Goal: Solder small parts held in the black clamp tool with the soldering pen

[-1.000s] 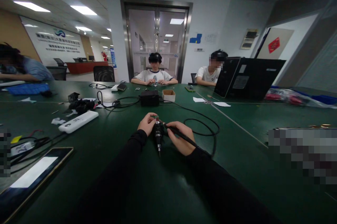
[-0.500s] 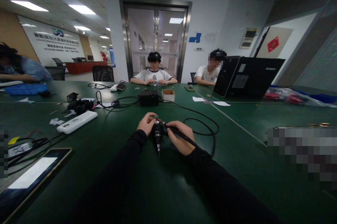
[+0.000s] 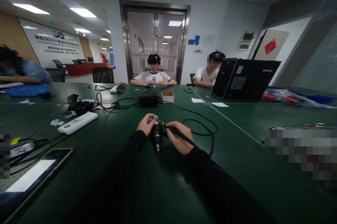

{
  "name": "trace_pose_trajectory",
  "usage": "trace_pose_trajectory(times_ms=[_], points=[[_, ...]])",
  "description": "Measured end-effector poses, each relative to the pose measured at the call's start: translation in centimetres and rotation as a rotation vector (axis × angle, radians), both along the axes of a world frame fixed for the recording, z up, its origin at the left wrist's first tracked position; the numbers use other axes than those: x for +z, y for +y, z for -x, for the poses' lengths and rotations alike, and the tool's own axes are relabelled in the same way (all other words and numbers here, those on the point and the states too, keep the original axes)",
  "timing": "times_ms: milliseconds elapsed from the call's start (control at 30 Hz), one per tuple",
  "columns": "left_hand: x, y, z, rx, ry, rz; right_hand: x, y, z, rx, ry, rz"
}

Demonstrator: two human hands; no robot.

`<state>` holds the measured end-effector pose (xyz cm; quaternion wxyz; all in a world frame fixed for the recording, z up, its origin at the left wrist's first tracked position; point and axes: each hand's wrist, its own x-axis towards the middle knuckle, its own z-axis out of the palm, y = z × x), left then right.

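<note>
My left hand is closed, its fingertips pinching at a small green circuit board. Directly below the board lies a black, screwdriver-like tool with a thin metal tip pointing toward me. In my right hand is a black pen-shaped tool with a cord, probably a soldering iron, held like a pen. Its front end points at the place just below the board. Whether it touches there is too small to make out.
Behind my hands stand a black box and a small open carton. A cable loops to the right. A white power strip and a phone lie left. A black computer case stands at the right; co-workers sit around the table.
The whole view has shifted slightly. My left fingers still pinch the circuit board, and my right hand keeps the pen-shaped tool at nearly the same place.
</note>
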<state>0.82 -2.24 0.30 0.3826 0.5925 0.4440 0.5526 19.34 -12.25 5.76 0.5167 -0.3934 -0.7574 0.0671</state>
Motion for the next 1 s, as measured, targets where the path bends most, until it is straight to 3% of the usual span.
trace_pose_trajectory(times_ms=[233,567,1000], points=[[-0.2,0.2,0.1,0.012,0.052,0.021,0.3,-0.1,-0.1,-0.016,0.012,0.007],[1.2,-1.2,0.0,0.166,0.281,0.104,0.3,0.0,-0.7,-0.06,0.056,0.014],[1.4,-1.2,0.2,0.264,0.383,0.12,0.1,0.3,-0.7,-0.052,0.057,0.031]])
